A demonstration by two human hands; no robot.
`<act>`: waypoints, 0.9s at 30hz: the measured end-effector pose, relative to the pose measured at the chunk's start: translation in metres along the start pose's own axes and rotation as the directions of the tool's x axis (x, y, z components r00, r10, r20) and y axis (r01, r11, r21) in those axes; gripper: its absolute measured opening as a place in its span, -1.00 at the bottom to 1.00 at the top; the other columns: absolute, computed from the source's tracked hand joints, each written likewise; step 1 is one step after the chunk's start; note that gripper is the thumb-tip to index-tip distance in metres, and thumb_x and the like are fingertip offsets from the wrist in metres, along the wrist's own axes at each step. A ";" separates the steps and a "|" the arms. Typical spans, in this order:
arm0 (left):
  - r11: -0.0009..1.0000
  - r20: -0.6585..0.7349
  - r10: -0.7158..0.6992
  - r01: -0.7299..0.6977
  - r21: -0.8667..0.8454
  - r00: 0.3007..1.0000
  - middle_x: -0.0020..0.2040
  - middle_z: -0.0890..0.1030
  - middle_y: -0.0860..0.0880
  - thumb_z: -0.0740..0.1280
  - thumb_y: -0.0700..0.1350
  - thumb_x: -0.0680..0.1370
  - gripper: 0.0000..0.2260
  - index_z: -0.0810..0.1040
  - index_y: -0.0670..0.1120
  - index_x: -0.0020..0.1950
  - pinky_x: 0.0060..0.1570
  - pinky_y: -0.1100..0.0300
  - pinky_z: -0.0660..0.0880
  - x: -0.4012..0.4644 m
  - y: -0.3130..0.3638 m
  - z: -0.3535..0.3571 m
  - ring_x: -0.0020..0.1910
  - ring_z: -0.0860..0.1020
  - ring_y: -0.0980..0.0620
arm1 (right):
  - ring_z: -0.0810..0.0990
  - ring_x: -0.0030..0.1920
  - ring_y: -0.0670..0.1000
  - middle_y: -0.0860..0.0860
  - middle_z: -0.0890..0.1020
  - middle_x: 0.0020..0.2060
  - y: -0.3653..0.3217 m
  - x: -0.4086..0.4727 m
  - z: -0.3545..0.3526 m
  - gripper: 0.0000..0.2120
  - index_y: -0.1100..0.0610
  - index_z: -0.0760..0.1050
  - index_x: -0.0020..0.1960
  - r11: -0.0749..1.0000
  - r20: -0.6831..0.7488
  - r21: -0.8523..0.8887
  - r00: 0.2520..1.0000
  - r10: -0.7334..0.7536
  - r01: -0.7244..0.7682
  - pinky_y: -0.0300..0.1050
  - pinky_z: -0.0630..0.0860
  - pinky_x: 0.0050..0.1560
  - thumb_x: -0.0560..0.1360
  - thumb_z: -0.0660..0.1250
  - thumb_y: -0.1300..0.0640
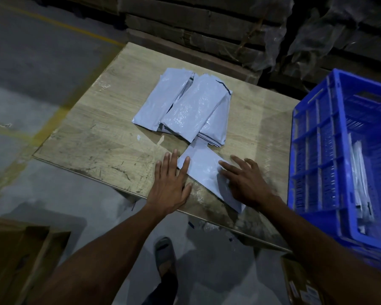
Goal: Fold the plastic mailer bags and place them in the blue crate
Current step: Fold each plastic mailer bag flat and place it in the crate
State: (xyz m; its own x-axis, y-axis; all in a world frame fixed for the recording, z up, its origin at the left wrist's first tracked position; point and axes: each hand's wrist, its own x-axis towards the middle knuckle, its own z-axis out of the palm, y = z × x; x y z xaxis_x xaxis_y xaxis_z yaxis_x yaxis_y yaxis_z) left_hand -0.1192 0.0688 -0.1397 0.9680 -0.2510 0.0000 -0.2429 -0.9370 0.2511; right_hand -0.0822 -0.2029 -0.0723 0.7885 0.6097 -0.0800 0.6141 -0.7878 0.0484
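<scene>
Left hand [169,183] is flat and spread on the desk [97,128] near its front edge, fingers straight, with the index fingertip just lying over the left corner of a single mailer bag [204,170] and the rest of the palm on bare wood. Right hand [245,180] is also flat, fingers straight and fanned out, pressing down on the right part of that same bag — no pinching from either hand that I can see. The bag sits slanted close to the front edge, its far tip touching or tucked under the stack of mailer bags [185,108] that's heaped around the middle of the desk, a few loose bundles overlapping each other. Off the desk's right edge stands the blue crate [317,150], and you can see some pale bags already stacked inside it [359,172] against the near wall. Behind the far edge there's a wall of stacked cardboard boxes [185,23] — some wrapped in plastic film. Down below, a sandalled foot [164,254] on the concrete floor.
</scene>
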 end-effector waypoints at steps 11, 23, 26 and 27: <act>0.998 -0.048 0.057 -0.056 0.022 0.997 0.67 0.13 -0.19 -0.05 0.17 0.69 -0.38 0.16 -0.16 0.67 0.52 -0.40 0.02 0.011 0.029 -0.007 0.66 0.06 -0.21 | 0.27 0.55 0.13 0.05 0.37 0.52 -0.052 -0.016 0.035 -0.51 0.15 0.40 0.48 0.942 -0.005 0.330 0.998 0.059 -0.054 0.16 0.14 0.51 0.60 0.07 0.04; 0.970 0.041 0.234 -0.236 0.053 0.971 0.65 0.24 -0.07 -0.19 0.06 0.74 -0.44 0.21 -0.15 0.66 0.59 -0.15 0.13 0.020 0.047 0.019 0.65 0.16 -0.09 | 0.20 0.58 0.02 0.10 0.29 0.56 -0.080 -0.020 0.051 -0.50 0.21 0.21 0.58 0.906 -0.140 0.349 0.943 0.302 -0.238 0.24 0.09 0.56 0.67 0.08 0.08; 0.971 0.033 0.224 -0.226 0.075 0.974 0.66 0.23 -0.06 -0.06 0.07 0.73 -0.46 0.20 -0.13 0.66 0.58 -0.18 0.15 0.021 0.048 0.020 0.65 0.14 -0.12 | 0.26 0.55 0.03 0.10 0.34 0.54 -0.077 -0.023 0.050 -0.48 0.21 0.28 0.55 0.903 -0.096 0.306 0.934 0.345 -0.302 0.25 0.12 0.55 0.70 0.04 -0.05; 0.969 0.035 0.231 -0.234 0.084 0.972 0.67 0.20 -0.05 -0.05 0.08 0.72 -0.46 0.19 -0.10 0.67 0.58 -0.18 0.13 0.020 0.047 0.020 0.66 0.11 -0.13 | 0.22 0.57 0.01 0.07 0.31 0.55 -0.075 -0.024 0.051 -0.46 0.17 0.25 0.57 0.903 -0.058 0.280 0.933 0.354 -0.325 0.24 0.08 0.56 0.70 0.01 -0.10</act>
State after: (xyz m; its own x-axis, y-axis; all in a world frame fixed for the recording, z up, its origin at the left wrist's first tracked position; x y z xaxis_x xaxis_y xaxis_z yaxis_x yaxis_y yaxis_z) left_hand -0.1120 0.0151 -0.1478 0.8827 -0.4693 0.0243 -0.4667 -0.8694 0.1624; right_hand -0.1491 -0.1629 -0.1246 0.9554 0.2952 -0.0001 0.2887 -0.9343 -0.2092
